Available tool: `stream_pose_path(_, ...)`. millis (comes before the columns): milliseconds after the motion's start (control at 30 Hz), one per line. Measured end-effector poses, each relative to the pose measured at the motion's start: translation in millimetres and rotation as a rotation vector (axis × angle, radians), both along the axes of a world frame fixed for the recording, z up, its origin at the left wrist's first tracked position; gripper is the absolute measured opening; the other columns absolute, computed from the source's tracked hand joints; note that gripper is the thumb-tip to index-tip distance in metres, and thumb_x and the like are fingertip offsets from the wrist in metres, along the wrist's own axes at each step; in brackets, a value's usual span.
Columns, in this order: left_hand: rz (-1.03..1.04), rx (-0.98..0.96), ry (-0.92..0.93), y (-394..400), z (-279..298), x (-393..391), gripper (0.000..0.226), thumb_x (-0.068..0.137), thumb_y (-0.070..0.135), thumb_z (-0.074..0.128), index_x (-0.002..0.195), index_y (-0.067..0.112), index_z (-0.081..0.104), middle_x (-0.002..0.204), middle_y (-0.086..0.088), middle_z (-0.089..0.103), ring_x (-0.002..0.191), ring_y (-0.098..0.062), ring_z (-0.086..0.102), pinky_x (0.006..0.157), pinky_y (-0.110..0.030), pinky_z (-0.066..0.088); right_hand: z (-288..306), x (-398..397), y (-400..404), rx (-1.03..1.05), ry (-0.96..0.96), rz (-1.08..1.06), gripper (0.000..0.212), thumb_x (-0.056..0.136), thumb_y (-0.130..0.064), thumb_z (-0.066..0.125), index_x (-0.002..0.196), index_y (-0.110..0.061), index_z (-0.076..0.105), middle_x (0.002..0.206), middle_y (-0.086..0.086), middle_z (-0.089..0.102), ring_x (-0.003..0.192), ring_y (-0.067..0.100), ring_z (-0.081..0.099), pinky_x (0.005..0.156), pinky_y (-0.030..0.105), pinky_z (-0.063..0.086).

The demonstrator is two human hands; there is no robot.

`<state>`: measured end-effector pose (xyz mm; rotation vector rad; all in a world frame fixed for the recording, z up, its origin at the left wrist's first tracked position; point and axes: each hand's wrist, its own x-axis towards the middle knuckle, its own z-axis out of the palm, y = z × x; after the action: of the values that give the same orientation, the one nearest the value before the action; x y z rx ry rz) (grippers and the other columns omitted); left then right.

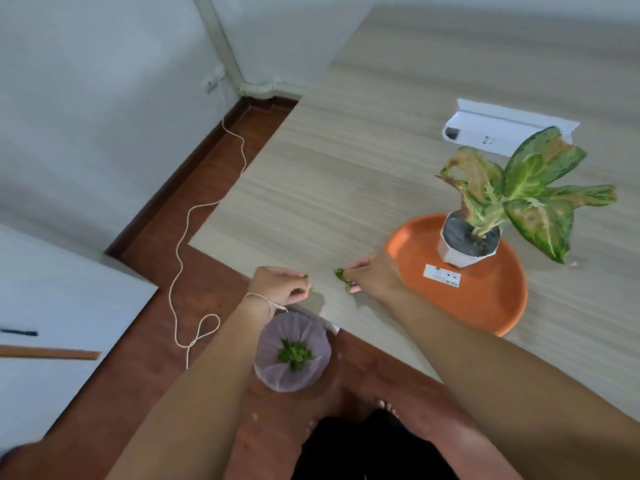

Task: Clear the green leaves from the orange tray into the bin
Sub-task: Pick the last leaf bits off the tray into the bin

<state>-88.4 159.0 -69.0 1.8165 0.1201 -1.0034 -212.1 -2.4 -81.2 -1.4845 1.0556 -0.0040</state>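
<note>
The round orange tray (485, 299) lies on the wooden table near its front edge, with a potted plant (467, 244) standing on it and a white label stuck to its floor. My right hand (370, 275) is just left of the tray, over the table, shut on a few green leaves (341, 276). My left hand (280, 285) hovers at the table's edge, pinching a small green leaf bit (307, 279). Below it on the floor stands the bin (292, 351), lined with a pale bag, a heap of green leaves at its bottom.
A white socket box (502, 128) sits on the table behind the plant. A white cord (187, 258) snakes over the reddish floor left of the table. A white cabinet top (52, 306) is at the left. A stray leaf bit (255, 416) lies on the floor by my foot.
</note>
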Motion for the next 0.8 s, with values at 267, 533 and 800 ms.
stream_pose_path(267, 0.209, 0.08, 0.001, 114, -14, 10, 0.009, 0.072, -0.012, 0.075, 0.076, -0.006, 0.07, 0.052, -0.007, 0.069, 0.057, -0.018, 0.066, 0.057, -0.026, 0.061, -30, 71, 101, 0.022, 0.034, 0.321, 0.017, 0.069, -0.008, 0.079, 0.053, -0.012, 0.074, 0.061, 0.008, 0.073, 0.059, 0.02, 0.074, 0.063, 0.037, 0.063)
stream_pose_path(533, 0.329, 0.142, 0.031, 188, -84, 28, 0.023, 0.065, -0.011, 0.076, 0.055, 0.009, 0.074, 0.053, -0.01, 0.066, 0.065, -0.022, 0.061, 0.057, -0.029, 0.059, -90, 122, 185, -0.084, 0.101, 0.548, 0.011, 0.073, -0.009, 0.075, 0.064, -0.015, 0.077, 0.061, -0.001, 0.071, 0.061, 0.013, 0.066, 0.058, 0.029, 0.055)
stream_pose_path(800, 0.289, 0.26, 0.002, 223, -211, 40, 0.024, 0.041, 0.023, 0.081, 0.065, 0.02, 0.079, 0.069, -0.014, 0.076, 0.072, -0.028, 0.074, 0.075, -0.053, 0.061, -195, 126, 214, -0.241, 0.221, 0.581, 0.018, 0.071, -0.02, 0.073, 0.076, -0.003, 0.076, 0.076, 0.012, 0.076, 0.076, 0.022, 0.073, 0.072, 0.04, 0.061)
